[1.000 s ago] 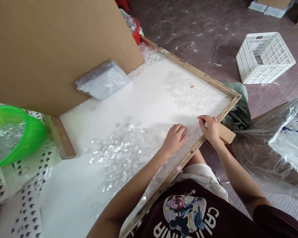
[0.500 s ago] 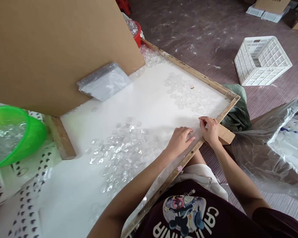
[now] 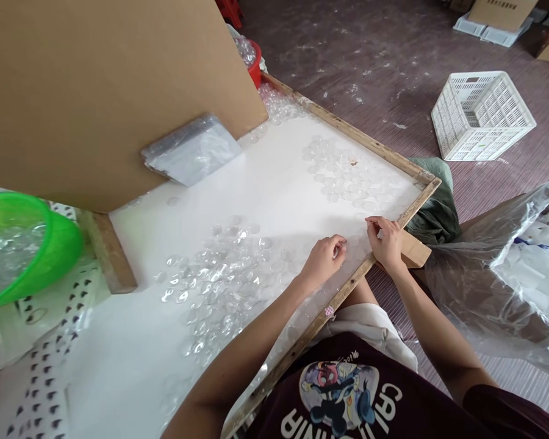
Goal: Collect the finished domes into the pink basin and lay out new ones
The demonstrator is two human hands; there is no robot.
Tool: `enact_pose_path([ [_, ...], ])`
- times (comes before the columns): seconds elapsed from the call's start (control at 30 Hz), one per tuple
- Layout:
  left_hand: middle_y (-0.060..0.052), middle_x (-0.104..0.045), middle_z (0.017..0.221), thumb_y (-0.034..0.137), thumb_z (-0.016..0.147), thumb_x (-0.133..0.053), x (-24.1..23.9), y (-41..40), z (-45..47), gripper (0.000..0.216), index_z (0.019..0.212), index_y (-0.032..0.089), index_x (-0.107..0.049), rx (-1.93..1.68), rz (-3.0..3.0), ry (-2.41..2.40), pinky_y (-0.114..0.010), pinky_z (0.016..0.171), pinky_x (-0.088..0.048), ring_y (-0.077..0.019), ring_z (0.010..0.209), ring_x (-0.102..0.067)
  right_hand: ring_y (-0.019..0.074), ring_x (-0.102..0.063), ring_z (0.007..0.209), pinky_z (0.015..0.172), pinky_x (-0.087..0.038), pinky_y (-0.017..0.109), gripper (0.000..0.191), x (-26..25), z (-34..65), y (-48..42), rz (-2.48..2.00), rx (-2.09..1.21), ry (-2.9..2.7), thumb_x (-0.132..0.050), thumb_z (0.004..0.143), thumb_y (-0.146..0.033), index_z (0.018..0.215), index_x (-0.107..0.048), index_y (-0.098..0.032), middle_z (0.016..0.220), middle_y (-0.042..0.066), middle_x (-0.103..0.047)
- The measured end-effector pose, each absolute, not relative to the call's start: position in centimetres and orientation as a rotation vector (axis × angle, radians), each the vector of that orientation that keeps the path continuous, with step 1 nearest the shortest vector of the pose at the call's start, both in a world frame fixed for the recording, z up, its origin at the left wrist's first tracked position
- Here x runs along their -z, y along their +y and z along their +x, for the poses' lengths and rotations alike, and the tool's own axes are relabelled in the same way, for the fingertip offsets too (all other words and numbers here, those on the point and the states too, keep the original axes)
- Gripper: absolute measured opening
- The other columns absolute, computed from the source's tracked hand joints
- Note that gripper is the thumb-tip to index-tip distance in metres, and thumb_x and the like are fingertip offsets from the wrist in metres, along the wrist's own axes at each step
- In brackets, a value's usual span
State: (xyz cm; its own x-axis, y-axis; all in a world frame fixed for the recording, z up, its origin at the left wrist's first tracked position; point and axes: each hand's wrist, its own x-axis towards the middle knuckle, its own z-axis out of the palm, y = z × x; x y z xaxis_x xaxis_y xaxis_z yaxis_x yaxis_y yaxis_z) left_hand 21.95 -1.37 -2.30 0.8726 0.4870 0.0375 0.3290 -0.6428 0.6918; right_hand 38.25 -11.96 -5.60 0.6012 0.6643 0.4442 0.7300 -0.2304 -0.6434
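Note:
Over the white tabletop (image 3: 192, 213), near its wooden edge strip, my left hand (image 3: 324, 259) has thumb and fingertips drawn together. Whatever they hold, if anything, is too small to make out. My right hand (image 3: 385, 244) rests by the edge strip just to the right, thumb and forefinger pinched, what is between them not readable. Many clear, thin plastic discs (image 3: 229, 274) lie spread to the left of my left hand. Another patch of clear discs (image 3: 343, 174) lies beyond my hands, toward the far corner.
A cardboard sheet (image 3: 119, 91) stands at the back left, a stack of clear plastic bags (image 3: 192, 149) against it. A green basin (image 3: 64, 244) and a red basin (image 3: 256, 64) hold clear pieces. To the right are a white crate (image 3: 485, 137) and a plastic-lined container (image 3: 466, 286).
My left hand has drawn slightly to the left, and its spread thumb and fingers have come together. My right hand stays nearly in place, still pinched.

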Motion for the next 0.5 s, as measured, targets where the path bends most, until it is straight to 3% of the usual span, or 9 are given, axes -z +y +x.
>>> enact_pose_path([
  [0.2, -0.006, -0.072, 0.1, 0.019, 0.091, -0.055, 2.6, 0.2, 20.4, 0.019, 0.106, 0.019, -0.067, -0.328, 2.356, 0.683, -0.033, 0.078, -0.057, -0.0186, 0.085, -0.067, 0.0184, -0.059, 0.065, 0.072, -0.038, 0.033, 0.025, 5.3, 38.3, -11.9, -1.948, 0.091, -1.105, -0.045, 0.099, -0.03, 0.097, -0.067, -0.02, 0.069, 0.001, -0.063],
  [0.33, -0.011, -0.065, 0.123, 0.023, 0.094, -0.056, 2.7, 0.3, 19.1, 0.027, 0.12, 0.019, -0.063, -0.318, 2.546, 0.563, -0.043, 0.1, -0.051, -0.0259, 0.117, -0.06, 0.0185, -0.058, 0.065, 0.071, -0.038, 0.033, 0.025, 5.3, 38.2, -12.0, -1.937, 0.091, -1.097, -0.044, 0.099, -0.031, 0.097, -0.066, -0.02, 0.07, 0.002, -0.063],
  [0.5, -0.017, -0.03, 0.162, 0.049, 0.097, -0.053, 3.6, -0.6, 18.4, 0.073, 0.156, 0.02, -0.024, -0.143, 2.72, 0.25, -0.052, 0.12, -0.028, -0.0304, 0.151, -0.025, 0.0189, -0.058, 0.065, 0.072, -0.04, 0.034, 0.026, 5.3, 38.0, -12.1, -1.928, 0.129, -1.019, -0.044, 0.1, -0.033, 0.1, -0.066, -0.02, 0.071, 0.002, -0.063],
])
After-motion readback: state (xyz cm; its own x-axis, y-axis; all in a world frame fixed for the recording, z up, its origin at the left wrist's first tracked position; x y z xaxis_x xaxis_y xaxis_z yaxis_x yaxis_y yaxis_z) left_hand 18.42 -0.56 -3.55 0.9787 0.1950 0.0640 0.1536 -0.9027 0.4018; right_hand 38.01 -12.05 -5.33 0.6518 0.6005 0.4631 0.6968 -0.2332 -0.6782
